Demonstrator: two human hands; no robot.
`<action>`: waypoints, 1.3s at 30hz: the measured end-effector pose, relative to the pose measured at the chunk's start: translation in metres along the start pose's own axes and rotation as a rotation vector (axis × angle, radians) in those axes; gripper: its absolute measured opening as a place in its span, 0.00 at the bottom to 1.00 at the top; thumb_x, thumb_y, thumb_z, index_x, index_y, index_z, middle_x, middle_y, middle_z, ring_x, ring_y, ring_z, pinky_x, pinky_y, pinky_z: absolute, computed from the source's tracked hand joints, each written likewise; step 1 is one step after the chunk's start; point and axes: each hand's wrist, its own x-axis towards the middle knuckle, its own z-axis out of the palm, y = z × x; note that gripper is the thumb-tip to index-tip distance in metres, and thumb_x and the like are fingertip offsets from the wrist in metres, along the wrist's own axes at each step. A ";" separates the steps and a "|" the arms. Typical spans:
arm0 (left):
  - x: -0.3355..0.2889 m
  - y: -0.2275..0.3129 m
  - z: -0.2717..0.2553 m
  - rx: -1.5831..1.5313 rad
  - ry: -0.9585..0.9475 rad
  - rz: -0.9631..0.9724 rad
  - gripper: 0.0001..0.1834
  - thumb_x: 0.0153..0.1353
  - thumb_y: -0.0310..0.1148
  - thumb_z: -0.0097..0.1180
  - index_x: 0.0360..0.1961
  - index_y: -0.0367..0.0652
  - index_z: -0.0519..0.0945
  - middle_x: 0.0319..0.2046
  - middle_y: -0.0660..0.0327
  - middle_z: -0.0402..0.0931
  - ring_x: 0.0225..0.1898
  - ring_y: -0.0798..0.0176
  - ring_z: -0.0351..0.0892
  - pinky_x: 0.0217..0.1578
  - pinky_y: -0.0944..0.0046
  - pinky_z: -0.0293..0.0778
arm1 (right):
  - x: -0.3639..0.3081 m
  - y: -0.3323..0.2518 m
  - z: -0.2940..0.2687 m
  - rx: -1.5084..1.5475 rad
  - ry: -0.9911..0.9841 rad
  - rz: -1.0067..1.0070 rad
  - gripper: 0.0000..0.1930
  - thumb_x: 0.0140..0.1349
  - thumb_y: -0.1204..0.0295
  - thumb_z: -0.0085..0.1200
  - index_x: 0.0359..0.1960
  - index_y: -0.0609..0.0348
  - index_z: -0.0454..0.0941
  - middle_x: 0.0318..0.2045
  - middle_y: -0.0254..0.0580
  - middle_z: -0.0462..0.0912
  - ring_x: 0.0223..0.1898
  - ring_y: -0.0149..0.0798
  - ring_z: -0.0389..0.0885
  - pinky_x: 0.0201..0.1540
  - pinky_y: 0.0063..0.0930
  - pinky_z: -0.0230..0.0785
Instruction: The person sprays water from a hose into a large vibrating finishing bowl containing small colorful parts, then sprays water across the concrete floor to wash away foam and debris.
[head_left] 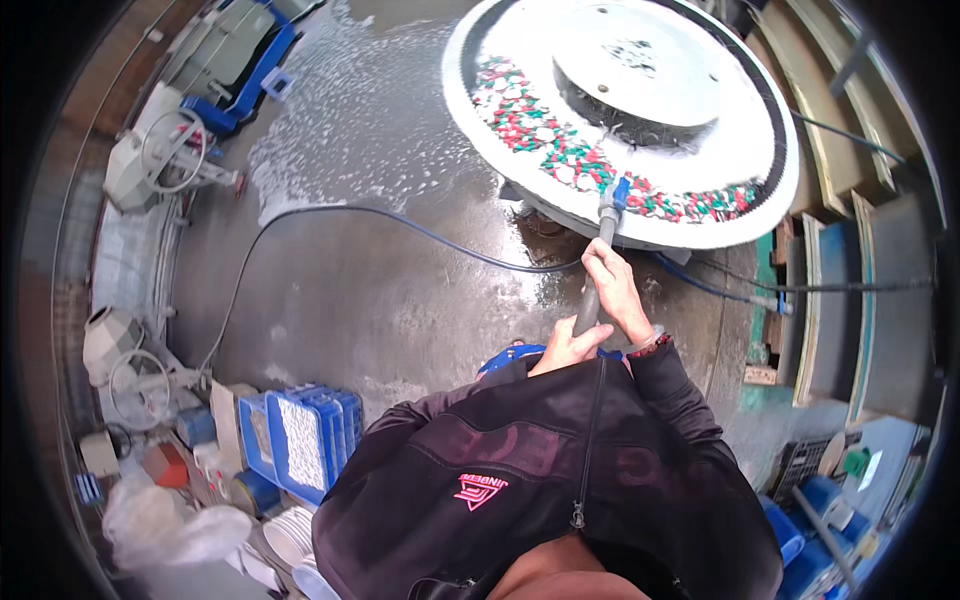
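Gripping grey pipe (608,228) with both hands: right hand (615,285) closed round middle, left hand (571,347) closed round rear end. Pipe slants up to white round bowl (700,236); blue valve (621,192) overlaps rim in view, contact unclear, near red, green and white pieces (515,112). Pipe looks stiff, fairly light, likely slippery if wet. Best hold: bare shaft behind valve, hands spaced.

Grey pipe (607,229) points into the round white tub (690,236), blue-handled valve (621,192) at the near rim; red, green and white pieces (560,155) crowd inside that edge!
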 end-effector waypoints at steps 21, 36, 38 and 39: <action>-0.019 0.150 -0.103 -0.167 0.064 0.458 0.19 0.63 0.47 0.38 0.35 0.39 0.68 0.06 0.74 0.50 0.06 0.78 0.46 0.13 0.73 0.58 | -0.041 0.000 -0.019 0.671 0.098 0.085 0.26 0.64 0.55 0.34 0.58 0.59 0.55 0.38 0.48 0.74 0.30 0.32 0.77 0.31 0.21 0.71; -0.002 0.144 -0.152 -0.138 0.114 0.307 0.06 0.56 0.31 0.51 0.29 0.43 0.68 0.07 0.74 0.52 0.06 0.78 0.47 0.12 0.74 0.56 | -0.157 0.075 0.012 0.389 0.359 0.480 0.19 0.59 0.70 0.44 0.52 0.59 0.66 0.31 0.38 0.76 0.25 0.26 0.73 0.26 0.18 0.67; -0.004 0.128 -0.156 -0.122 0.094 0.271 0.06 0.56 0.31 0.51 0.30 0.43 0.68 0.07 0.74 0.52 0.06 0.79 0.47 0.12 0.74 0.56 | -0.172 0.079 0.013 0.379 0.356 0.499 0.18 0.58 0.71 0.45 0.51 0.59 0.66 0.31 0.38 0.76 0.25 0.26 0.73 0.26 0.18 0.67; -0.006 0.118 -0.156 -0.122 0.077 0.268 0.06 0.56 0.31 0.51 0.31 0.43 0.68 0.07 0.74 0.52 0.06 0.79 0.47 0.12 0.74 0.56 | -0.177 0.079 0.011 0.365 0.338 0.502 0.18 0.58 0.71 0.45 0.51 0.59 0.67 0.31 0.37 0.76 0.25 0.26 0.73 0.26 0.18 0.67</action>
